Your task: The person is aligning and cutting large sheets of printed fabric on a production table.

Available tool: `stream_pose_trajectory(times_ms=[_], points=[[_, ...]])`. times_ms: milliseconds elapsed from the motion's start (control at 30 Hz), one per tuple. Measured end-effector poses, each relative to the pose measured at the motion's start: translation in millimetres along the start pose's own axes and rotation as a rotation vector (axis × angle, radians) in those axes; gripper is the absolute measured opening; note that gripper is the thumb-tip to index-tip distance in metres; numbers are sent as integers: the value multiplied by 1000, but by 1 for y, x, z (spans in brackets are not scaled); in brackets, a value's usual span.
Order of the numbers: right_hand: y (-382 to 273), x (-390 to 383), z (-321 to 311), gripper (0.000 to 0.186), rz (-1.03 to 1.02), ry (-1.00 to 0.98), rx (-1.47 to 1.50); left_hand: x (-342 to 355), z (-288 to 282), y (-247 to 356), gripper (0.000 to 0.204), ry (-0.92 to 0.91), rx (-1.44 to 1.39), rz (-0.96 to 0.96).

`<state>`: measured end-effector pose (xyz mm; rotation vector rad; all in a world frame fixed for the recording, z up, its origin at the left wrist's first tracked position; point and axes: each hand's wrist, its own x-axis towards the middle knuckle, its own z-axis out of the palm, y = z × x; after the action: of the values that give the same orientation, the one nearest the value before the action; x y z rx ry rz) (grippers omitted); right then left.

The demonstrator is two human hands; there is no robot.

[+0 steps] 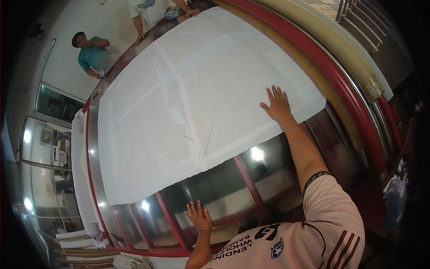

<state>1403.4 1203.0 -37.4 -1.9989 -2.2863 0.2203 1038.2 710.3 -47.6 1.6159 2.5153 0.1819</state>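
A large white cloth (148,116) is spread over the dark, glossy table (264,166), with a few long creases running through its middle. My right hand (278,105) lies flat on the cloth near its right edge, fingers spread. Close to the table's near side, my left hand (199,217) rests with fingers apart on the glossy top, off the cloth and short of its near edge. Neither hand holds anything. Red strips (248,184) cross the tabletop between the cloth and me.
Long rolls, one of them red (313,49), run along the right side. At the far edge a person in white (148,13) touches the table; another in a teal shirt (95,58) stands far left. Glass doors (49,157) and stacked rolls (76,242) are at left.
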Motion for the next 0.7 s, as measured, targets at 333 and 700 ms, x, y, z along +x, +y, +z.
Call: stream_pose_trajectory(times_ms=[333,700], points=[[1,-2,-9,86,13,-39,14,0,-1,0,55,-2,19,-9],[8,1,-10,86,3,-43,27,-1,0,0,53,18,30,23]])
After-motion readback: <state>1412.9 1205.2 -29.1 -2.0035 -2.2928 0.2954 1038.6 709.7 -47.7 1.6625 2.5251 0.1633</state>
